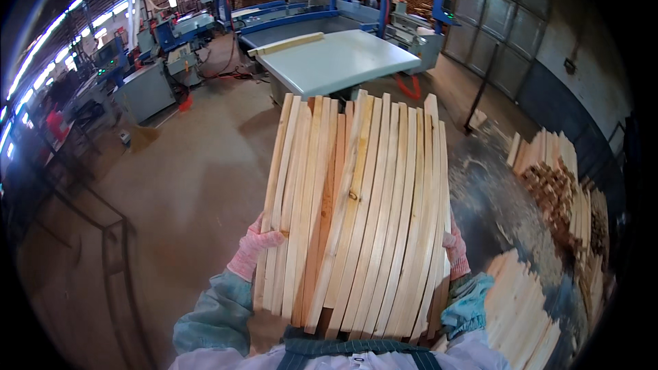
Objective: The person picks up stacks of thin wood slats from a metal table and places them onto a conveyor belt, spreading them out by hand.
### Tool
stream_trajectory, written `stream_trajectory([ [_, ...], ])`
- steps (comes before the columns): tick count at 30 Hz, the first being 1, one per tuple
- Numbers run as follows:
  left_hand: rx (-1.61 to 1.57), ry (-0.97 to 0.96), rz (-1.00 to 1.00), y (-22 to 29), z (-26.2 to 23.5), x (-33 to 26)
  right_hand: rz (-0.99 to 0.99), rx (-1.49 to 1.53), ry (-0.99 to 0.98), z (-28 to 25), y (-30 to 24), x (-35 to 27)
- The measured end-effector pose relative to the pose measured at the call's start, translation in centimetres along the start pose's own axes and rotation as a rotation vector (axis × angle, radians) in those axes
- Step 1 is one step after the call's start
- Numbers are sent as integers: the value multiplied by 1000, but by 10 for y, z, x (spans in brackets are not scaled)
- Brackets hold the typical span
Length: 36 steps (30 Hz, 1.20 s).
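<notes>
Now, hands: the left hand (255,250) and the right hand (454,247), both in pink gloves, clasp the two sides of a bundle of wooden slats (356,212).
Bundle: it lies flat between the hands, against the chest, fanning wider beyond them.
Risk: loose slats in the middle may slide out forward, since only side pressure holds them.
Right of the right hand: a slat stack (521,308); a dropped slat could hit it.
Ahead: a grey table (336,62), well apart.
</notes>
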<state>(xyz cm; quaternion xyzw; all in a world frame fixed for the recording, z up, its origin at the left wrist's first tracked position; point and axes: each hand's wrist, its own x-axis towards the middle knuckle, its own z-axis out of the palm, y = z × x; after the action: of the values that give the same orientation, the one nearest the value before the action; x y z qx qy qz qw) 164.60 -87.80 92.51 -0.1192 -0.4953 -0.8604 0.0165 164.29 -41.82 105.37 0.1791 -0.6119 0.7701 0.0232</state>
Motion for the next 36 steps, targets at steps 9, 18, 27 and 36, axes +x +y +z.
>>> stream_trajectory([
  [9,13,165,-3,90,-38,5,79,211,-148,73,61,113],
  [18,-142,273,18,95,-52,47,131,144,-249,51,120,220],
  [27,-284,424,17,59,-55,83,412,218,-291,95,73,282],
  [36,-264,754,74,0,-4,40,548,-147,-703,117,83,392],
])
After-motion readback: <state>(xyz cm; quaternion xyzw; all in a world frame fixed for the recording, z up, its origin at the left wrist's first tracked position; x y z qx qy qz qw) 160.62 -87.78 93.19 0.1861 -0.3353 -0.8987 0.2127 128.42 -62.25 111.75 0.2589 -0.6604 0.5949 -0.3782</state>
